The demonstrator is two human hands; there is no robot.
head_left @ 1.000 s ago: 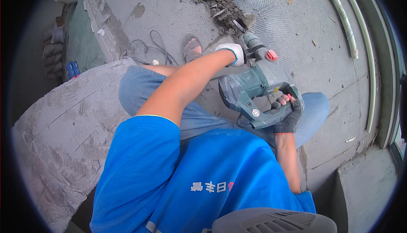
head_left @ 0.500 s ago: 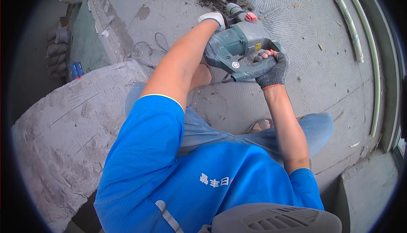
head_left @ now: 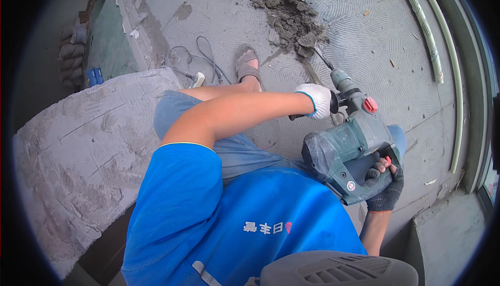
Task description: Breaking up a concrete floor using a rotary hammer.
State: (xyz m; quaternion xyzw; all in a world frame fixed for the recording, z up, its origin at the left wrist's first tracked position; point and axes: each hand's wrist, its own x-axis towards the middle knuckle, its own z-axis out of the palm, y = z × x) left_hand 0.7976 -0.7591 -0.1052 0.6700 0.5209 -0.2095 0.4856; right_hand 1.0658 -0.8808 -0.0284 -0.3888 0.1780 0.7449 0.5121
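A dark green rotary hammer drill (head_left: 346,143) with a red knob slants across my right side, its body close to my torso. In a white knitted glove, my left hand (head_left: 315,100) is closed round the black side handle near the front. My right hand (head_left: 385,184), in a dark grey glove, grips the rear handle, a finger by the red trigger. The metal bit (head_left: 324,58) points up and left, its tip at the edge of a heap of broken mortar (head_left: 291,18) on the floor. Whether the tip touches the floor cannot be made out.
A large grey slab (head_left: 88,145) stands at my left. Coiled cable (head_left: 208,57) lies beside my sandalled foot (head_left: 247,62). Two pale pipes (head_left: 447,52) run along the right wall. Ridged grey floor (head_left: 364,41) carries scattered chips. Stacked sacks (head_left: 71,57) sit far left.
Both hands have drawn the drill back toward my body and to the right. Its bit now shows more fully, and the rubble and my left foot are more exposed.
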